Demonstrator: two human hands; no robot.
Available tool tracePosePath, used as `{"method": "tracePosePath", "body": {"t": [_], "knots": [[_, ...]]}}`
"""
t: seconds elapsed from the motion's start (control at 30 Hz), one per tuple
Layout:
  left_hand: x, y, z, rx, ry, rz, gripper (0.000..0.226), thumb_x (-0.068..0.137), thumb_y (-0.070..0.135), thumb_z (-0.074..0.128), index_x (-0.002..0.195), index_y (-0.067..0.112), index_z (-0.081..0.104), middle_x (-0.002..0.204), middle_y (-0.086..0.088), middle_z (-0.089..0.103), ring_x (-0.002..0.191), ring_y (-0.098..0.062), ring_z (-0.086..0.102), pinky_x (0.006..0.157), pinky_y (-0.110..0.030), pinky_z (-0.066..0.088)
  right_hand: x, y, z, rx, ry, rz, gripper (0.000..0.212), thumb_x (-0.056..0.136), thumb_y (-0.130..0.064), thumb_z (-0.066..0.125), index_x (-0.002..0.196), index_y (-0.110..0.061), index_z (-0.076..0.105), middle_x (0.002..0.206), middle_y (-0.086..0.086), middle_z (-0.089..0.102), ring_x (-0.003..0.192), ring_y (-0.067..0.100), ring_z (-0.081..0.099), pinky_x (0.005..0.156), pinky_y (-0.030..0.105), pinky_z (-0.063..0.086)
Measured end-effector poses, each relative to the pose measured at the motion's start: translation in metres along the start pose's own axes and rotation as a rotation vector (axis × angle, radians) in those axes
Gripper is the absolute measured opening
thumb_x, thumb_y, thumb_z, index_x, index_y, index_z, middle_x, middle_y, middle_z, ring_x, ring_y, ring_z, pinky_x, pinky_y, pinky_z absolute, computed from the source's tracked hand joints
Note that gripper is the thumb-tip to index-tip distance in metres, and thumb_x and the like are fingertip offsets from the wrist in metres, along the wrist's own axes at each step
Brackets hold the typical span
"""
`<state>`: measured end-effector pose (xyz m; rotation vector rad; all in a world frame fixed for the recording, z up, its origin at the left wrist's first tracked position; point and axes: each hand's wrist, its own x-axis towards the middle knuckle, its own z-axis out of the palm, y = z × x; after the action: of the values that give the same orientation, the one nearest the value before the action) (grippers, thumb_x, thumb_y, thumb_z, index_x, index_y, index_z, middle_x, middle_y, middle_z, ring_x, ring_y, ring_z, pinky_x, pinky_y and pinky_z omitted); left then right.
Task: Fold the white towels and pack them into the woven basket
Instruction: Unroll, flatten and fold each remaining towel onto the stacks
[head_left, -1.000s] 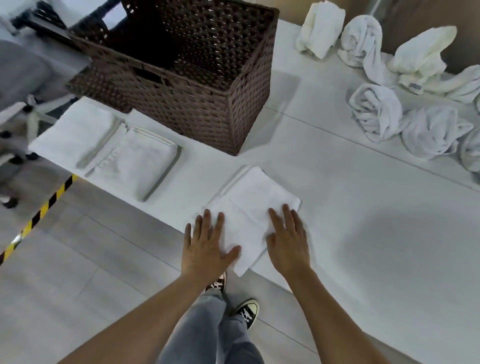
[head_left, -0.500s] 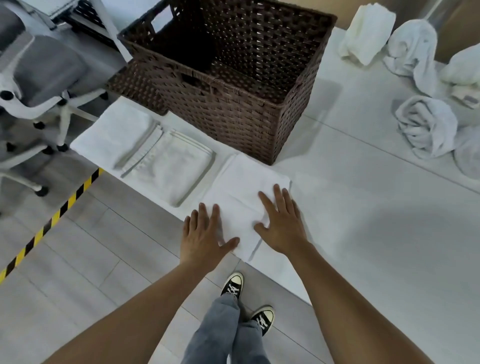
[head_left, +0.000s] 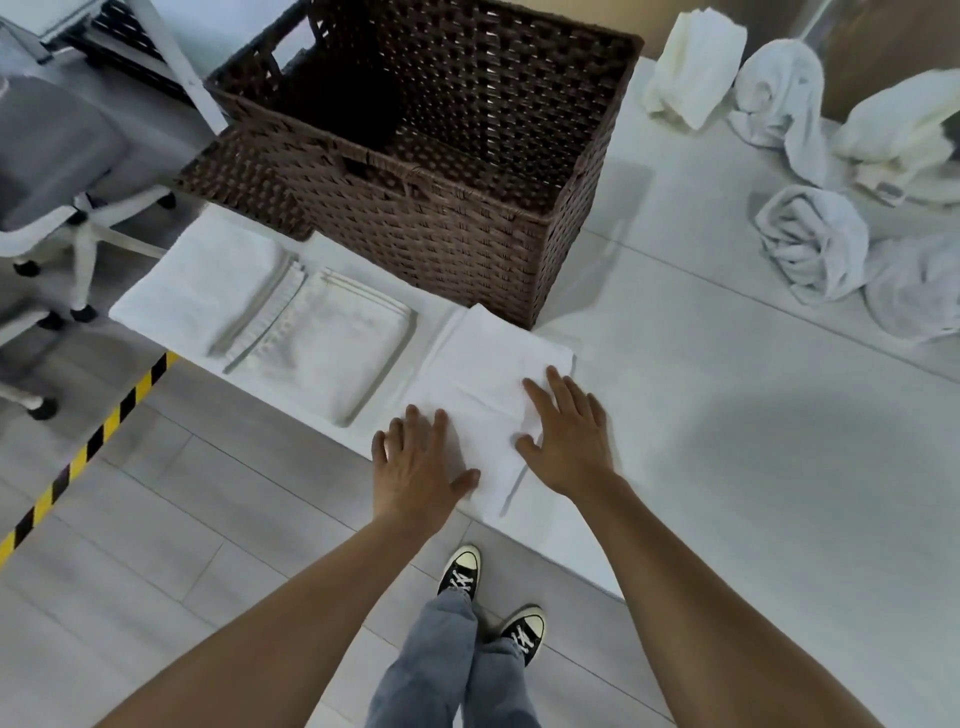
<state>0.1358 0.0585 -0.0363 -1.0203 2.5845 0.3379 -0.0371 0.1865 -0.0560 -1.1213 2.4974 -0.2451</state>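
The head view looked down on a white table (head_left: 701, 415) whose right and far parts ran out of frame. A folded white towel (head_left: 483, 364) lay at the near edge, just in front of the near right corner of the woven basket (head_left: 441, 228). The left hand (head_left: 415, 462) lay flat on the towel's near left part, fingers straight and slightly spread, gripping nothing. The right hand (head_left: 566, 441) pressed flat on the towel's right side, fingers extended, thumb out to the left; a small wrinkle of cloth sat by the thumb, though whether it was pinched could not be told. Two more folded towels (head_left: 322, 343) lay side by side to the left, their edges blurred. The basket's inside was dark, and no towel could be made out in it. At the far right a cluster of crumpled towels (head_left: 810, 239) was partly cut off by the frame. An office chair (head_left: 57, 171) showed only in part at the left.
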Motion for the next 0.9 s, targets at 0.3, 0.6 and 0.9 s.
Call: {"method": "tracePosePath", "body": {"t": [0.3,0.6,0.9], "knots": [[-0.008,0.02,-0.052,-0.152,0.215,0.368,0.053,0.078,0.021,0.08,0.129,0.019,0.063,0.129,-0.006,0.064,0.113,-0.032,0.063,0.092,-0.044,0.051,-0.038,-0.017,-0.051,0.123,0.259,0.052,0.053,0.093,-0.033,0.06,0.145,-0.022,0.053,0.144,0.002,0.056,0.127,0.026,0.053,0.106,0.041,0.042],[-0.014,0.066,-0.108,-0.266,0.432,0.596,0.041,0.079,0.015,0.077,0.117,0.02,0.065,0.119,0.002,0.065,0.106,-0.024,0.061,0.087,-0.038,0.049,-0.084,-0.003,-0.107,0.176,0.494,0.166,0.044,0.092,-0.028,0.057,0.136,-0.024,0.056,0.131,-0.004,0.058,0.119,0.022,0.053,0.101,0.037,0.042],[-0.008,0.126,-0.122,-0.299,0.374,0.722,0.033,0.081,0.016,0.073,0.113,0.022,0.066,0.118,0.005,0.062,0.11,-0.022,0.059,0.093,-0.037,0.046,-0.129,0.04,-0.121,0.271,0.584,0.385,0.041,0.094,-0.023,0.061,0.135,-0.026,0.056,0.127,-0.006,0.054,0.114,0.018,0.052,0.099,0.025,0.029]]}}
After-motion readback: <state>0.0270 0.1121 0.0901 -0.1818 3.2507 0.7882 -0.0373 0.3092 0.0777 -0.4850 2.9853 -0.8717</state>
